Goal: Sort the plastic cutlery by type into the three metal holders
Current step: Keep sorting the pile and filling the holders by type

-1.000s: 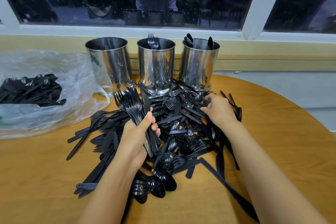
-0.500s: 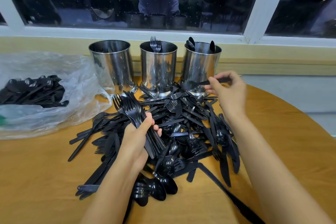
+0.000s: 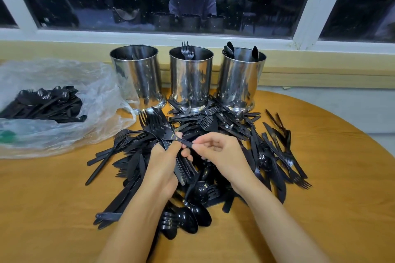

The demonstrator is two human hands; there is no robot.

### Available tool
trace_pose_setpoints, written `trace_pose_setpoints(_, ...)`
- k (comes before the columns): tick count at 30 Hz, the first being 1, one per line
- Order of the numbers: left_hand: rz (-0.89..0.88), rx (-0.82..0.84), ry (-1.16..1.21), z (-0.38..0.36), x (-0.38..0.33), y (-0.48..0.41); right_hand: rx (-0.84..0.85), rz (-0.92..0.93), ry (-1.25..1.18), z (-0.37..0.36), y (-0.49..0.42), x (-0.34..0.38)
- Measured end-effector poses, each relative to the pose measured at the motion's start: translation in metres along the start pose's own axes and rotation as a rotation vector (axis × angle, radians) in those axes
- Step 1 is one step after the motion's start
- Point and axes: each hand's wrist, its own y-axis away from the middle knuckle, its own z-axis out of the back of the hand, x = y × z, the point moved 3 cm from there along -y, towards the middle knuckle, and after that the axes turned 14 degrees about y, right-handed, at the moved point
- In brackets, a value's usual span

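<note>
Left hand (image 3: 162, 167) grips forks (image 3: 157, 126), tines above

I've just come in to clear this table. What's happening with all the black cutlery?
A person is sorting it. Their left grip holds a bundle of forks, and the right grip pinches the handle of a single fork at that bundle. The middle holder shows forks, the right holder spoons. A large pile lies unsorted on the table.

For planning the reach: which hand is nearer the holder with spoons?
Right. The right hand is in front of the spoon holder; the left hand, gripping forks, sits further left.
</note>
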Motion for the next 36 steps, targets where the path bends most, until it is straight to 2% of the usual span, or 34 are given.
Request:
trace_pose_setpoints(4, -0.040, -0.004, -0.055, 0.000, 0.000, 0.001, -0.181, -0.062, -0.175, 0.005, 0.003, 0.001)
trace_pose_setpoints(7, -0.076, 0.007, -0.121, -0.001, -0.002, 0.004, -0.222, -0.076, -0.253, 0.003, 0.006, 0.002)
trace_pose_setpoints(12, -0.145, -0.012, -0.195, -0.003, -0.004, 0.005, -0.007, -0.020, -0.227, -0.018, 0.014, 0.009)
trace_pose_setpoints(16, -0.111, -0.043, -0.109, 0.003, -0.006, -0.001, 0.047, 0.067, -0.120, -0.026, 0.015, 0.010)
trace_pose_setpoints(19, -0.119, -0.077, -0.020, 0.008, -0.005, -0.006, 0.054, 0.142, -0.003, -0.017, 0.013, 0.012)
trace_pose_setpoints(22, -0.085, -0.062, 0.136, 0.009, -0.008, -0.007, -0.119, 0.140, 0.149, 0.007, -0.003, 0.004)
trace_pose_setpoints(25, -0.086, -0.050, 0.209, 0.007, -0.011, -0.005, -0.231, 0.107, 0.447, 0.032, -0.027, -0.007)
trace_pose_setpoints(28, -0.065, -0.018, 0.217, 0.007, -0.009, -0.005, -0.155, 0.142, 0.818, 0.038, -0.049, -0.014)
trace_pose_setpoints(30, -0.049, 0.001, 0.210, 0.006, -0.009, -0.004, -0.057, 0.175, 0.976, 0.034, -0.060, -0.018)
trace_pose_setpoints(33, -0.032, 0.005, 0.197, 0.007, -0.007, -0.006, 0.066, 0.196, 1.083, 0.028, -0.072, -0.024)
trace_pose_setpoints(36, -0.029, -0.005, 0.182, 0.009, -0.007, -0.008, 0.094, 0.246, 1.166, 0.027, -0.076, -0.026)
